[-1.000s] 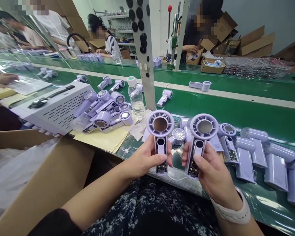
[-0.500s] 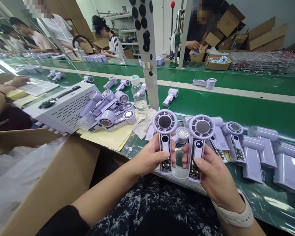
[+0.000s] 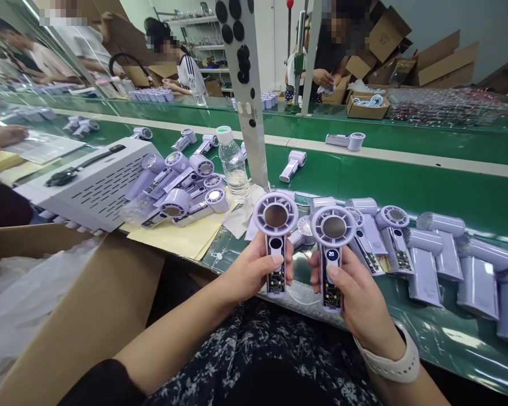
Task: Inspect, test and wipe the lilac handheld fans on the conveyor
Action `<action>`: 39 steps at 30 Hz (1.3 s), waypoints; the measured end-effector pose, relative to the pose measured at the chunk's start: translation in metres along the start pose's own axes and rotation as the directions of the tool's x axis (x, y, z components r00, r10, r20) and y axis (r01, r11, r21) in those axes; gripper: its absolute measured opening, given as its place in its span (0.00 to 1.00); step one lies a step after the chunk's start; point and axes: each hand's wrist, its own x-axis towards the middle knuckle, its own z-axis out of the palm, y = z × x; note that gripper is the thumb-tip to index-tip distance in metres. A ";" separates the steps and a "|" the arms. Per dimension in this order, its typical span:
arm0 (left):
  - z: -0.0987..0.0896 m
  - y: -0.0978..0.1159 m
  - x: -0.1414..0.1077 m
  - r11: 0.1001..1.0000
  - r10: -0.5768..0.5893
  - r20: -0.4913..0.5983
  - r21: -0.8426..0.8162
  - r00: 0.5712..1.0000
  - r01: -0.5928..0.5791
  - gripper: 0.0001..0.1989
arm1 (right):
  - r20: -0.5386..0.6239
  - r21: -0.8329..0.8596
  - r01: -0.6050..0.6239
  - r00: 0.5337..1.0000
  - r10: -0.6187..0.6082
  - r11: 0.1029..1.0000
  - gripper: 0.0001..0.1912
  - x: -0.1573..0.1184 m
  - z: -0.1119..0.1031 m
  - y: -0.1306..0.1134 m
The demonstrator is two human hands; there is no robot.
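My left hand (image 3: 254,268) is closed around the handle of a lavender handheld fan (image 3: 276,217), its thumb on the front near the button. In my right hand (image 3: 359,287) is a second handheld fan (image 3: 333,225), the thumb pressing on its front below a small display lit with "20". The left fan's display is dark. Both fans stand upright side by side, with their circuit boards bare at the lower handle. Just right of my hands, several more fans (image 3: 393,225) lie on the green bench (image 3: 469,344). A pile of fans (image 3: 178,194) lies to the left on yellow paper (image 3: 186,237).
A water bottle (image 3: 233,166) stands by a metal post (image 3: 252,113). At left are a grey vented box (image 3: 97,183) and a carton (image 3: 88,299) with plastic bags. Fans lie along the belt (image 3: 364,169); several people work beyond and to the left.
The view has shifted slightly, so the bench moves left in the picture. Both hands still hold their fans; the fan heads look tilted a little. The right display stays lit at 20.
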 end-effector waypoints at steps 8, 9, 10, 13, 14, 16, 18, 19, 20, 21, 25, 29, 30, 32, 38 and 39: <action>0.000 0.001 0.001 0.996 0.034 -0.017 0.085 0.999 -0.033 0.19 | -0.085 -0.135 0.012 0.996 -0.024 0.991 0.19 0.003 0.003 0.002; 0.000 0.000 0.000 0.996 0.027 -0.017 0.081 0.999 -0.025 0.19 | -0.088 -0.134 0.014 0.996 -0.026 0.991 0.19 0.003 0.003 0.002; 0.000 0.000 0.000 0.997 0.025 -0.023 0.077 0.999 -0.023 0.19 | -0.090 -0.130 0.017 0.995 -0.029 0.991 0.19 0.003 0.004 0.002; 0.001 -0.001 0.001 0.997 0.025 -0.042 0.080 0.999 -0.022 0.18 | -0.084 -0.110 0.014 0.996 -0.023 0.994 0.14 0.001 0.004 -0.001; 0.002 -0.001 0.001 0.997 0.028 -0.037 0.079 0.999 -0.025 0.18 | -0.073 -0.094 0.013 0.997 -0.020 0.996 0.13 0.000 0.004 -0.002; 0.003 -0.001 0.002 0.997 0.036 -0.017 0.068 0.999 -0.035 0.18 | -0.043 -0.053 0.011 0.999 -0.013 0.999 0.11 -0.001 0.003 -0.004; 0.005 0.000 0.003 0.997 0.046 -0.004 0.059 0.999 -0.046 0.18 | -0.025 -0.026 0.003 1.000 -0.004 1.000 0.10 -0.001 0.001 -0.005; 0.005 0.001 0.003 0.997 0.048 -0.010 0.058 0.999 -0.048 0.17 | -0.029 -0.022 -0.002 1.000 0.001 1.000 0.10 -0.001 0.000 -0.005; 0.005 0.001 0.004 0.997 0.047 -0.019 0.059 0.999 -0.045 0.17 | -0.040 -0.023 -0.007 0.999 0.006 1.000 0.10 -0.001 -0.001 -0.005; 0.005 0.001 0.004 0.998 0.041 -0.026 0.057 0.999 -0.039 0.17 | -0.049 -0.025 -0.006 0.999 0.005 1.000 0.09 -0.001 -0.001 -0.005; 0.003 0.001 0.002 1.000 0.002 -0.002 -0.007 1.000 -0.002 0.22 | -0.017 0.008 -0.028 0.999 0.028 1.000 0.08 0.000 0.002 -0.009; 0.000 -0.001 0.000 0.999 0.015 0.028 -0.029 1.000 -0.014 0.24 | -0.031 0.066 -0.077 0.996 0.079 0.995 0.08 0.002 0.007 -0.013; 0.000 -0.001 -0.001 0.999 0.023 0.024 -0.030 0.999 -0.022 0.24 | -0.035 0.075 -0.084 0.996 0.087 0.994 0.08 0.003 0.008 -0.013; -0.002 -0.001 -0.001 0.999 0.034 0.013 -0.024 0.999 -0.034 0.24 | -0.034 0.091 -0.095 0.995 0.098 0.991 0.09 0.004 0.008 -0.013; -0.009 0.001 -0.001 0.996 0.050 -0.087 0.077 0.995 -0.043 0.24 | -0.120 0.121 -0.096 0.987 0.111 0.988 0.14 0.002 0.014 -0.006; -0.010 0.001 -0.001 0.998 0.036 -0.113 0.058 0.993 -0.029 0.27 | -0.128 0.139 -0.090 0.986 0.108 0.986 0.15 0.001 0.017 -0.004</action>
